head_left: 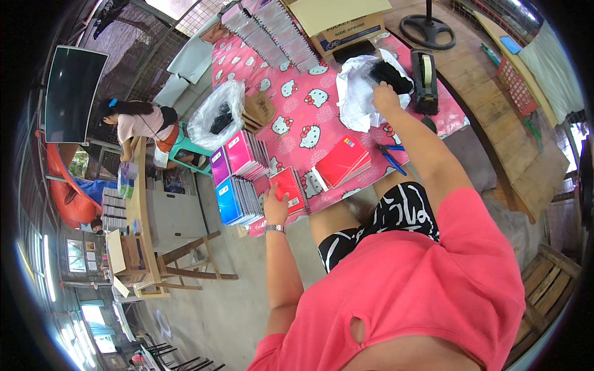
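Note:
My left hand point(275, 205) is at the left edge of a red spiral notebook point(293, 190), its fingers and thumb closed on the cover. Beside that lie stacks of notebooks with pink point(242, 152), purple point(219, 163) and blue point(234, 199) covers. My right hand point(386, 99) reaches to a heap of black binding coils point(392, 75) on crumpled white wrapping point(355, 93); its fingers look closed at the heap's edge, tips partly hidden. Between my hands are a red notebook stack without visible coils point(344, 162) and blue-handled pliers point(393, 159).
A pink patterned cloth point(291, 111) covers the table. Further back stand rows of spiral-bound notebooks point(272, 34), a cardboard box point(346, 31) and a black tape dispenser point(425, 80). A clear bag with black pieces point(216, 114) stands left. Another person point(139, 120) sits at a side table.

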Demonstrator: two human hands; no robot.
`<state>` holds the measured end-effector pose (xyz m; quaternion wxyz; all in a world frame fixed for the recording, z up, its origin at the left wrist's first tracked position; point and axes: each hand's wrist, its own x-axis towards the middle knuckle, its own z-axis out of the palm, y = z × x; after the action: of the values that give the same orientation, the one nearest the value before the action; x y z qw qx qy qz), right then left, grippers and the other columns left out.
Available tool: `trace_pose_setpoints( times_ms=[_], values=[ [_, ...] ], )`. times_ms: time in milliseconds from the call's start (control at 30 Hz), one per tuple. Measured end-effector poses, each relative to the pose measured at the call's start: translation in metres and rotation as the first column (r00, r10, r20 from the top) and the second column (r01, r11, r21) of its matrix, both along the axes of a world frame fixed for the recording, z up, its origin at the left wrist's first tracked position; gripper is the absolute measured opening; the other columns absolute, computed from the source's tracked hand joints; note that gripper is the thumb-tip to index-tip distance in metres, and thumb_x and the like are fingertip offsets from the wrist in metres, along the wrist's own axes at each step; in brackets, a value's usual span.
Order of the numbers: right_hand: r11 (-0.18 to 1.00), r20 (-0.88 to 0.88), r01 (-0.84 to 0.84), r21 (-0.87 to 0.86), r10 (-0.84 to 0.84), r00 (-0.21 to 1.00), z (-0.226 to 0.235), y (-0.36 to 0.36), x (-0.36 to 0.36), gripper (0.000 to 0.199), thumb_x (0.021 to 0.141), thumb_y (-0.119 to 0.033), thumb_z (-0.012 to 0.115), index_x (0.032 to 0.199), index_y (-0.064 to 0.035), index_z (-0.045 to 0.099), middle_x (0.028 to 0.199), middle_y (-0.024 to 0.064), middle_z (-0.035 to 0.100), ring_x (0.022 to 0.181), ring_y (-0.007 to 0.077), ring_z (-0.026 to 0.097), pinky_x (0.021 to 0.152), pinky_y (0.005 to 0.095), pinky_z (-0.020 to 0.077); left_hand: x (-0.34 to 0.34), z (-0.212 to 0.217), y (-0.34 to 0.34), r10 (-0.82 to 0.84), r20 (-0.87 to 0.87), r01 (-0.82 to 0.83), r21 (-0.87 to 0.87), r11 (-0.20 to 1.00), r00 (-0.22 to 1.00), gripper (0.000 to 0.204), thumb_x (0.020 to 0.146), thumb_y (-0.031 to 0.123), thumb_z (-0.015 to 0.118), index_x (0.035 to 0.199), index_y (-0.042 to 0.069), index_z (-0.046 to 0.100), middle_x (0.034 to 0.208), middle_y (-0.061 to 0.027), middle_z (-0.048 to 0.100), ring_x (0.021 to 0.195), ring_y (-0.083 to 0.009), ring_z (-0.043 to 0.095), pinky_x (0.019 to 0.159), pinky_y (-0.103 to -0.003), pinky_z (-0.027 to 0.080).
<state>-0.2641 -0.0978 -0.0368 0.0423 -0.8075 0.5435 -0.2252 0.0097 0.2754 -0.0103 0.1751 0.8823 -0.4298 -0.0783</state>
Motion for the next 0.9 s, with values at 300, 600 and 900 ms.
trace_pose_setpoints(
  times_ms=[300, 600, 900],
  values=[
    [0.995, 0.325, 0.090, 0.051, -0.102, 0.940, 0.018, -0.021, -0.010, 0.019, 0.081, -0.011, 0.055, 0.094, -0.0018, 0.065, 0.090, 0.0222, 0.063, 0.091, 0.0382, 0.062, 0.082, 0.0458, 0.0510, 0.007, 0.004, 0.000, -0.025, -0.101, 0.021, -0.046, 0.999, 0.995, 0.056, 0.080, 0.020, 0.071, 0.132, 0.007, 0.053, 0.130, -0.0259, 0.052, 0.120, -0.0391, 0.050, 0.101, -0.043, 0.041],
    [0.980, 0.618, -0.190, -0.058, 0.185, 0.764, 0.064, 0.038, -0.025, 0.026, 0.086, -0.020, 0.054, 0.106, -0.0077, 0.067, 0.096, 0.0225, 0.065, 0.090, 0.0370, 0.062, 0.080, 0.0428, 0.0482, -0.099, 0.047, -0.075, -0.355, 0.177, 0.391, -0.249, 0.886, 0.918, 0.043, 0.079, 0.025, 0.072, 0.112, 0.002, 0.059, 0.117, -0.0210, 0.058, 0.108, -0.0387, 0.054, 0.093, -0.048, 0.044],
    [0.889, 0.731, -0.441, 0.124, 0.219, 0.647, 0.072, 0.122, -0.048, 0.024, 0.088, -0.012, 0.057, 0.110, -0.0061, 0.065, 0.085, 0.0157, 0.060, 0.076, 0.0294, 0.060, 0.073, 0.0366, 0.0473, -0.145, 0.061, -0.078, -0.679, 0.259, 0.689, 0.065, 0.722, 0.687, 0.031, 0.074, 0.008, 0.060, 0.105, 0.008, 0.060, 0.096, -0.0116, 0.060, 0.089, -0.0306, 0.061, 0.077, -0.042, 0.052]
  ],
)
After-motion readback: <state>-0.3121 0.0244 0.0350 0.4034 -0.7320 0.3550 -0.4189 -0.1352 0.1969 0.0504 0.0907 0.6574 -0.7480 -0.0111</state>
